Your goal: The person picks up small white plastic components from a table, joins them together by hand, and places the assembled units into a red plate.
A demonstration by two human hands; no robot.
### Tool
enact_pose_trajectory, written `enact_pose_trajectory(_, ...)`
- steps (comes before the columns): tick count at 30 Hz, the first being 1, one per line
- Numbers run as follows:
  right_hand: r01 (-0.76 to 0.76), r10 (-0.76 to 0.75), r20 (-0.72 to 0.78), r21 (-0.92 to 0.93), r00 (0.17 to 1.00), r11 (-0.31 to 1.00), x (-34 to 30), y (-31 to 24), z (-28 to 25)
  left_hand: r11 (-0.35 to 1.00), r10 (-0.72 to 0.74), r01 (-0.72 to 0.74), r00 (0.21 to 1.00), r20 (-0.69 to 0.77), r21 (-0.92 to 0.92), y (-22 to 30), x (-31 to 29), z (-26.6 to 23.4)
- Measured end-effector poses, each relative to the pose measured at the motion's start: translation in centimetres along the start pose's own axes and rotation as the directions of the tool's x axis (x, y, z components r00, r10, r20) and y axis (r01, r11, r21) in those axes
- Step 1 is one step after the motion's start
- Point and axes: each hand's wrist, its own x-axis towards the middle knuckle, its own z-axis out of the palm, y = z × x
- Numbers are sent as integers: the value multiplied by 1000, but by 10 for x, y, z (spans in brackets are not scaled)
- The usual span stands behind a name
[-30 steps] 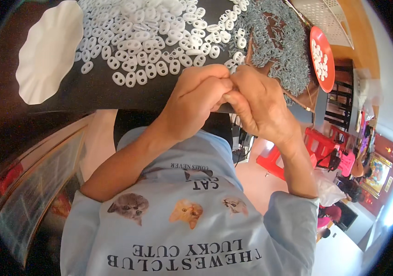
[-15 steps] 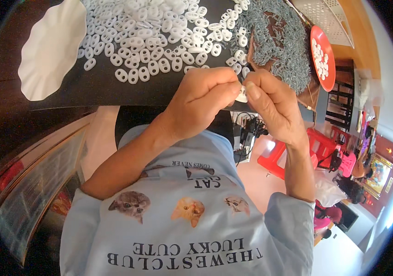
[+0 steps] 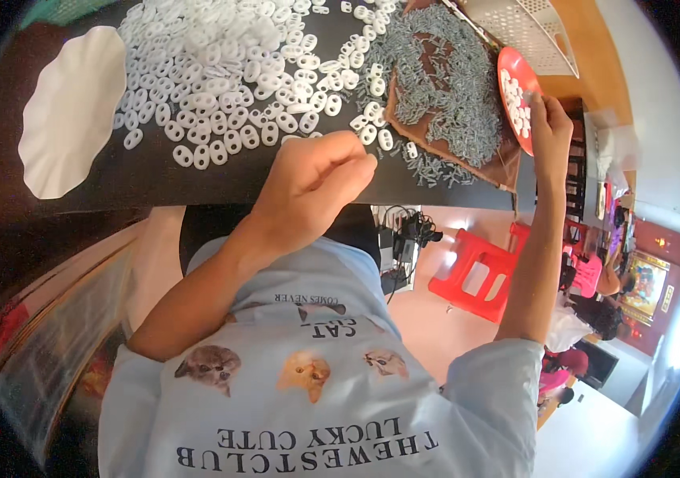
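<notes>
My left hand [image 3: 312,190] is closed in front of the table edge, thumb over curled fingers; whatever it may hold is hidden. My right hand [image 3: 552,134] reaches to the red plate [image 3: 507,60] at the right, its fingertips drawn together at the plate's rim. I cannot make out what lies between them. Small white oval pieces lie on the plate. A large heap of white plastic ovals with two holes each [image 3: 218,152] covers the table beyond my left hand. To its right, many thin grey pieces [image 3: 455,103] are piled on a brown sheet.
A white wavy-edged dish [image 3: 73,111] stands at the left of the dark table [image 3: 153,179]. Behind the red plate is a white perforated basket [image 3: 535,32]. Below the table's right side are a red stool [image 3: 475,275] and black cables [image 3: 418,227]. People sit farther right.
My hands were together over a white oval piece. They have parted: the right has gone right and up to the red plate, while the left stays closed, slightly farther left and lower.
</notes>
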Motion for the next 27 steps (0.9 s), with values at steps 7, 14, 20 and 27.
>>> enact_pose_trajectory(7,32,-7,173,-144,985,989,21,1,7,996,91,-90,996,-24,19,-5,1,4)
enact_pose_trajectory(14,699,-686,233,32,690,714,29,-128,93,995,98,-97,995,-19,32,-7,1,2)
enact_pose_trajectory(20,724,-673,310,-80,671,685,44,-164,152,990,136,-135,989,-51,31,-8,3,3)
enact_pose_trajectory(27,760,-698,350,-69,625,646,29,-175,148,980,183,-179,982,-41,90,-8,4,-5)
